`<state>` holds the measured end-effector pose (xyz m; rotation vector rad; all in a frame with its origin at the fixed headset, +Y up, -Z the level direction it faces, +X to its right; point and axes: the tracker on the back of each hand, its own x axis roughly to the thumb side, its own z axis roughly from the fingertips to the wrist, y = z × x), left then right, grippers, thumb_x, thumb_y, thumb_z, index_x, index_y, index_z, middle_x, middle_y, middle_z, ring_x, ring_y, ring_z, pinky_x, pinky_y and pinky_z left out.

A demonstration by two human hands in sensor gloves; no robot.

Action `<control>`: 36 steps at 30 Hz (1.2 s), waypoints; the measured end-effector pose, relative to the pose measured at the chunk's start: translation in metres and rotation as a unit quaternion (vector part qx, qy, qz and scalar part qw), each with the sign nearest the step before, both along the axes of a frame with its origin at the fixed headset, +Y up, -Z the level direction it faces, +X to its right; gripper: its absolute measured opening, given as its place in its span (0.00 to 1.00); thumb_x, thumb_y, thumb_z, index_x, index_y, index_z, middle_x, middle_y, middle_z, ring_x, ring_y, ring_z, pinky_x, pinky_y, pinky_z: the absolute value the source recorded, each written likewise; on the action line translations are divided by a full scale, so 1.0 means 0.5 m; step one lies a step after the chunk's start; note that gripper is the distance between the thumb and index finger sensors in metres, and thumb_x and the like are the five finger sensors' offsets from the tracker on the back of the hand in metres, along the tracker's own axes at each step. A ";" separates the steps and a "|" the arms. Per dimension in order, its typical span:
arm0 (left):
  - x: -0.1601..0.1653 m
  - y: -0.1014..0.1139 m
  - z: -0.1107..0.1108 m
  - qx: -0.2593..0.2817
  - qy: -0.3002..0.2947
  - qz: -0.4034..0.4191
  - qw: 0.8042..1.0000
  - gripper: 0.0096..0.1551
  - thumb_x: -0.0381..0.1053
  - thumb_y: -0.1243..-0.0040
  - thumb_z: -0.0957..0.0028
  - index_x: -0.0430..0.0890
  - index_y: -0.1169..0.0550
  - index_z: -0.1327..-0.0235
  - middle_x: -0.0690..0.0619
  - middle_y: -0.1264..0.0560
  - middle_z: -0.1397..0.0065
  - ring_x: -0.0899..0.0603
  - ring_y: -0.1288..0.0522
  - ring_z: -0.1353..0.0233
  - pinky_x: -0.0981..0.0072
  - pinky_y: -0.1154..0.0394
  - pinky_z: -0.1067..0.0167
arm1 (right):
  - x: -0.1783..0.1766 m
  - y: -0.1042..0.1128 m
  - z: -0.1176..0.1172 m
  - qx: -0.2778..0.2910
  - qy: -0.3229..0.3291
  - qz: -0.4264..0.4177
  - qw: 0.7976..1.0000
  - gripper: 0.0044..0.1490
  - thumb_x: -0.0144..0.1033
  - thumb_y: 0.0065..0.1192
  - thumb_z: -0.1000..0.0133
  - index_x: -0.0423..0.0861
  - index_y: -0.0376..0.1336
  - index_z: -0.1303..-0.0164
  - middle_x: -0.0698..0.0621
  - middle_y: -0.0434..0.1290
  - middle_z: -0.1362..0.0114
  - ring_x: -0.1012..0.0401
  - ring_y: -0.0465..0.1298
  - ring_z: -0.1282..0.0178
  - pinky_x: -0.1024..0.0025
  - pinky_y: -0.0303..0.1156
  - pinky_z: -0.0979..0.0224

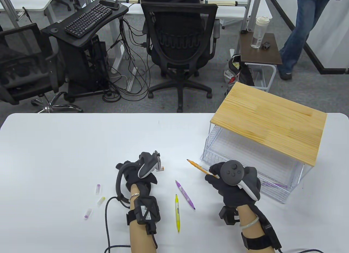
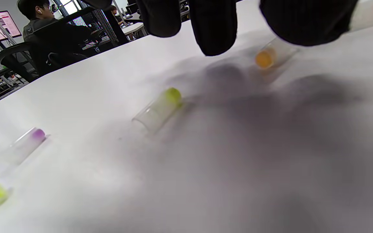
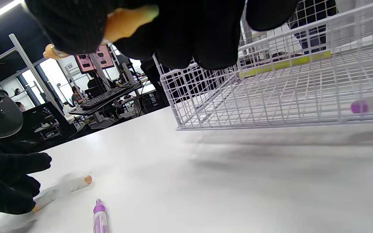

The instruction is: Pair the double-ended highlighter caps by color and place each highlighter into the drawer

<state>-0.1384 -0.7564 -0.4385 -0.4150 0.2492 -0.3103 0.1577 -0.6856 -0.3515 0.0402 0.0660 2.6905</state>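
The table (image 1: 68,144) is smooth, matt white. The drawer (image 1: 218,155) is thin white metal wire under a wooden top (image 1: 270,122). The caps (image 2: 157,110) are see-through plastic. The gloves (image 1: 231,193) are black knitted cloth.

orange highlighter (image 1: 198,167) gripped, yellow highlighter (image 1: 177,212), purple highlighter (image 1: 185,194) uncapped

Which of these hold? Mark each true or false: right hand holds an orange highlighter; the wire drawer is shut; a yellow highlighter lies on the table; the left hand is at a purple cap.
1. The right hand holds an orange highlighter. True.
2. The wire drawer is shut. False: it is pulled out.
3. A yellow highlighter lies on the table. True.
4. The left hand is at a purple cap. False: it is at an orange cap.
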 end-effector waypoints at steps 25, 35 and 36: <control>0.040 0.003 -0.009 0.054 -0.011 -0.078 0.995 0.45 0.58 0.38 0.56 0.55 0.40 0.23 0.64 0.17 0.44 0.54 0.22 0.27 0.37 0.38 0.24 | -0.007 -0.021 -0.014 -0.034 0.009 0.006 0.999 0.30 0.54 0.60 0.40 0.51 0.63 0.31 0.48 0.66 0.19 0.42 0.67 0.20 0.36 0.54 0.16; 0.021 0.144 0.103 0.202 -0.098 0.038 0.974 0.36 0.44 0.56 0.42 0.44 0.46 0.18 0.48 0.23 0.32 0.38 0.23 0.28 0.37 0.33 0.29 | -0.025 -0.022 -0.008 -0.032 0.025 0.008 0.999 0.29 0.54 0.60 0.40 0.54 0.62 0.31 0.47 0.67 0.19 0.42 0.68 0.21 0.36 0.54 0.16; 0.015 0.154 0.123 0.209 -0.107 0.066 0.970 0.36 0.43 0.57 0.42 0.43 0.46 0.18 0.48 0.24 0.32 0.39 0.21 0.30 0.39 0.30 0.30 | -0.028 -0.021 -0.006 -0.030 0.027 0.008 0.999 0.29 0.54 0.60 0.40 0.54 0.62 0.31 0.47 0.67 0.19 0.42 0.68 0.21 0.36 0.54 0.16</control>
